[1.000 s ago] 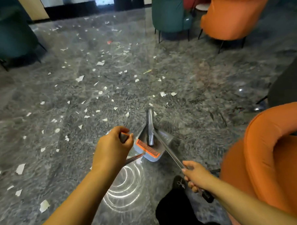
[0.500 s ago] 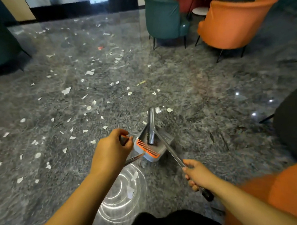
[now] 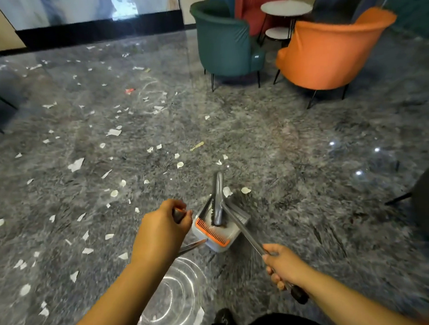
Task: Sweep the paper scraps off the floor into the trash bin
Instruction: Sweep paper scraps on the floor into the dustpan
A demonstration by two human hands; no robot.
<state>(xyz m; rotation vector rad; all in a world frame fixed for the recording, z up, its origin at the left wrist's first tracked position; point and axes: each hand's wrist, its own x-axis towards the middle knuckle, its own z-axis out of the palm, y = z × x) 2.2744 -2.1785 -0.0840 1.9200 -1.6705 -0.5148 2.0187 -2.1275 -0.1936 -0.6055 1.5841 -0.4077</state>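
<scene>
Shifted since earlier frames: view lifted, near orange chair gone, dustpan carried farther forward. Floor: grey marble. Paper scraps: white, torn, scattered mostly left and ahead. Broom: head docked in pan. Left hand curled round pan handle; right hand clamped on broom shaft. Risk: bristles may flick light scraps past the pan.

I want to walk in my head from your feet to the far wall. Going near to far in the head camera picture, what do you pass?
Right hand on the broom handle → dustpan → yellowish scrap → red scrap → green chair → round white table.
</scene>
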